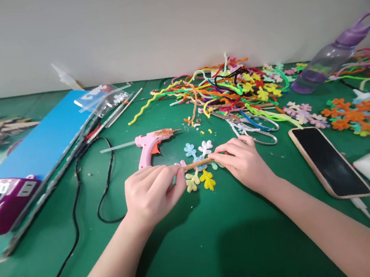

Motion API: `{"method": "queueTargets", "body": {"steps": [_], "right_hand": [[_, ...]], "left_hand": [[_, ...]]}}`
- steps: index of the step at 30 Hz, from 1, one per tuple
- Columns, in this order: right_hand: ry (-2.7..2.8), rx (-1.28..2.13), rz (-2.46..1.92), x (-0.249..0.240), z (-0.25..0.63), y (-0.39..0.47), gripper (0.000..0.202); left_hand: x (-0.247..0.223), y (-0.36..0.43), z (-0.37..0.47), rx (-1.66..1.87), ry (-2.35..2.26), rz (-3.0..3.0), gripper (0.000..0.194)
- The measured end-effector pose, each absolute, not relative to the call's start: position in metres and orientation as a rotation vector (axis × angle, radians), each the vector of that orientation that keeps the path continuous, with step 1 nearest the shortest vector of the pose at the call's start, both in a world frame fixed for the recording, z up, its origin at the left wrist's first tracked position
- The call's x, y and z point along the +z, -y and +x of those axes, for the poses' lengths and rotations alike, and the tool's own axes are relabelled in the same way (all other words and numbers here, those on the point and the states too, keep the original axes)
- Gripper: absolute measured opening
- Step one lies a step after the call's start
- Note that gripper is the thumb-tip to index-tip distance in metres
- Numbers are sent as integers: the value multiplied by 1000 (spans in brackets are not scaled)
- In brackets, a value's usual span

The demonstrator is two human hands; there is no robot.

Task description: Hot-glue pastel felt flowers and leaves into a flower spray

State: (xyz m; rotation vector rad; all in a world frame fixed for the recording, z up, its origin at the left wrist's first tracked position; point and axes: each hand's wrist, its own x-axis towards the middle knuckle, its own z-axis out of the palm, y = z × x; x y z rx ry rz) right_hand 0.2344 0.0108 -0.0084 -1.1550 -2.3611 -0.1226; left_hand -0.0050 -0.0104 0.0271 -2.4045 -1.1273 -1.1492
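Both my hands hold a thin tan pipe cleaner [197,164], stretched level between them. My left hand [154,191] is closed around its left end, and my right hand [241,160] pinches the other end with its fingertips. Just beneath it on the green table lies a flower-like piece of fuzzy pastel petals, among them a yellow petal shape [207,179], a cream one [193,181], a blue one [189,149] and a white one [205,147]; my hands partly cover it. Behind my left hand lies a pink hot glue gun [154,144] with a clear glue stick in its back.
A heap of coloured pipe cleaners [222,86] lies at the back, scissors [255,132] at its front. To the right are a phone [329,161], an orange snowflake-like piece [353,113] and a purple bottle [333,57]. A blue board [49,132], purple power strip [7,205] and black cord [76,214] are left.
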Motion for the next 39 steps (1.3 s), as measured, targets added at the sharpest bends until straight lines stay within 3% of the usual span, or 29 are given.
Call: {"method": "queueTargets", "body": {"steps": [16, 32, 39], "right_hand": [[2326, -128, -1237, -7, 242, -14, 17], [1738, 302, -1286, 14, 256, -12, 12], [1849, 355, -1257, 17, 233, 10, 11]], "left_hand": [[26, 10, -5, -1181, 1119, -2399, 14], [29, 12, -7, -1313, 1197, -2414, 17], [29, 14, -9, -1393, 1210, -2443, 21]]}}
